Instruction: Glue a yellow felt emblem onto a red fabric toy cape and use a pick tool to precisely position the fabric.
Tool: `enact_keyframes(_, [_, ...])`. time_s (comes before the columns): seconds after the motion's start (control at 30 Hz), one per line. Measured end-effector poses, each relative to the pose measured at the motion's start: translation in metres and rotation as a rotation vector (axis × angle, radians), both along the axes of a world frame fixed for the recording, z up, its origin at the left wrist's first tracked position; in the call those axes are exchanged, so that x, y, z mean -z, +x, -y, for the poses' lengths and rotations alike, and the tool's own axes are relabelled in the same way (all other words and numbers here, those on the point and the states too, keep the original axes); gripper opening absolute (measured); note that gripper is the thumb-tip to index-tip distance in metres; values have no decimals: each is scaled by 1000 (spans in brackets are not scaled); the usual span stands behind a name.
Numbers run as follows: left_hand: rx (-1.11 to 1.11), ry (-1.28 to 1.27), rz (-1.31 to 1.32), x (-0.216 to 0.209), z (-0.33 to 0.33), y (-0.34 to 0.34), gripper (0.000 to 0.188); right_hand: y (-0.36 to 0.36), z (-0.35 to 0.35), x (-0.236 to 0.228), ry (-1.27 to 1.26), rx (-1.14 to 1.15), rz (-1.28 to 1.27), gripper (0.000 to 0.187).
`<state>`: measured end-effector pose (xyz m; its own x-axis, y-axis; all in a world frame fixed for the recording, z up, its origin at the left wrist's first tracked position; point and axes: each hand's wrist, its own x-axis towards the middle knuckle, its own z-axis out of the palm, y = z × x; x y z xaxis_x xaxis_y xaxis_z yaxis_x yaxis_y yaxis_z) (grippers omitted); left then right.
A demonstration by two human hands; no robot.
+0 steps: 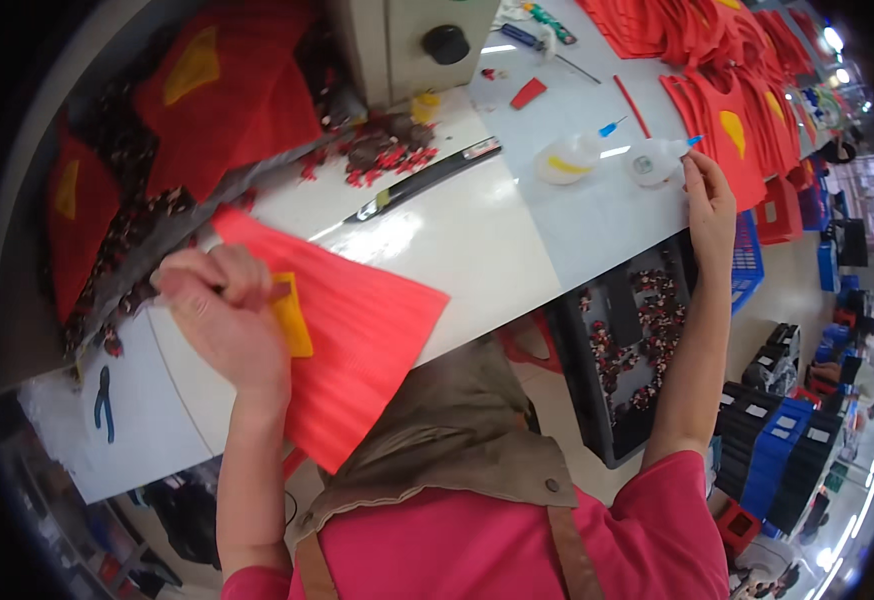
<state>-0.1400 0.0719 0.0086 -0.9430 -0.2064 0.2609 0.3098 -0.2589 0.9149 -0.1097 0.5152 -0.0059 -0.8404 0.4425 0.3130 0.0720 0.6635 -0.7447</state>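
My left hand [227, 310] is closed in a fist against a red sheet [367, 350] with a yellow patch [295, 318]. The sheet hangs past the table's near edge, and its gripped part is hidden by my fingers. At the right, my right hand [709, 200] reaches out with its fingertips closed at the nozzle end of a translucent squeeze bottle [649, 163] with a blue needle tip. The bottle lies on its side. A second such bottle [567, 160], with a yellow band, lies left of it.
A black-handled blade-like tool [427, 180] lies mid-table near red and dark scraps [382, 150]. Pliers [105, 405] rest at left. Stacked red pieces [742, 110] fill the far right. A black tray [612, 330] of small parts stands below the edge; a machine [412, 50] stands behind.
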Motion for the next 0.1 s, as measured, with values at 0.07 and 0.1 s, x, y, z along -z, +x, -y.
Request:
enact_keyframes(0.07, [22,36,-8,4,2,-3,43,-1,-9,-12,-117,-40,-35,29])
enact_keyframes(0.1, [26,50,-12,4,4,-4,43,-5,-14,-19,-113,-46,-76,31])
